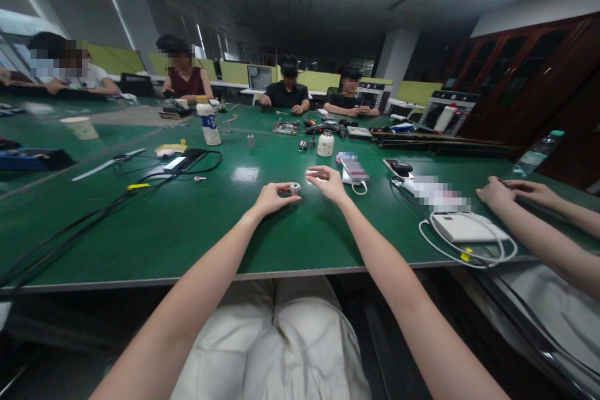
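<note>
My left hand (273,199) is closed around a small silver metal cylinder (295,189), thumb in front and fingers behind. The cylinder stands upright at the green tabletop, and its round top face shows a dark centre. Just to its right, my right hand (329,184) hovers with thumb and fingertips drawn together. A tiny bright spot shows at those fingertips, too small to name. Beyond my hands stand a cream-coloured bottle (325,144) and a second metal cylinder (251,141).
Black cables (117,200) cross the table at left, near a white-and-blue bottle (209,122). A propped phone (355,169) is right of my hand. Farther right lie a white power bank (469,227) and a neighbour's hands (504,195). Several people sit opposite.
</note>
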Available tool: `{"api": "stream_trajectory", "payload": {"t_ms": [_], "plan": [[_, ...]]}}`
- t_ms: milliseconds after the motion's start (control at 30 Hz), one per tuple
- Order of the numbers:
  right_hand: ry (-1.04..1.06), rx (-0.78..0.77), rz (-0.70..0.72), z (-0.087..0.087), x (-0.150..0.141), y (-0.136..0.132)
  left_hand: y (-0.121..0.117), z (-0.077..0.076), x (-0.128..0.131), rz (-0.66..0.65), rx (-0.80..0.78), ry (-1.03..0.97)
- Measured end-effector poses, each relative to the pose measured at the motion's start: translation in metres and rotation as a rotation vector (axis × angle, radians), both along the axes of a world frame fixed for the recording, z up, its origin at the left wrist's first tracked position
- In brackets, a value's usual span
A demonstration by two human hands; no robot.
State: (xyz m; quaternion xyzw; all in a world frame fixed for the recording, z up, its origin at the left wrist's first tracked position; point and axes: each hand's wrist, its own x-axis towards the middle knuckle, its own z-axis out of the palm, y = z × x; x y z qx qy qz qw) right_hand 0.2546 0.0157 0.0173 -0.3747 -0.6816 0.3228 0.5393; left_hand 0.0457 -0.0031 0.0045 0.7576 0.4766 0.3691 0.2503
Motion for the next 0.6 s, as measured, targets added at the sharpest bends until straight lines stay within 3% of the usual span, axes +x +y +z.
{"api": "stream_trajectory", "payload": {"t_ms": [133,300,600], "plan": [[-0.026,0.073,0.070,0.003,-0.022,-0.009,0.000,-0.002,0.001,-0.026,0.008,-0.005],[-0.126,0.101,0.058,0.002,-0.031,-0.015,0.000,-0.002,0.003,-0.054,0.027,0.004],[0.038,0.013,0.085,-0.006,-0.030,-0.008,0.002,-0.004,0.003,-0.044,0.028,0.008]]}}
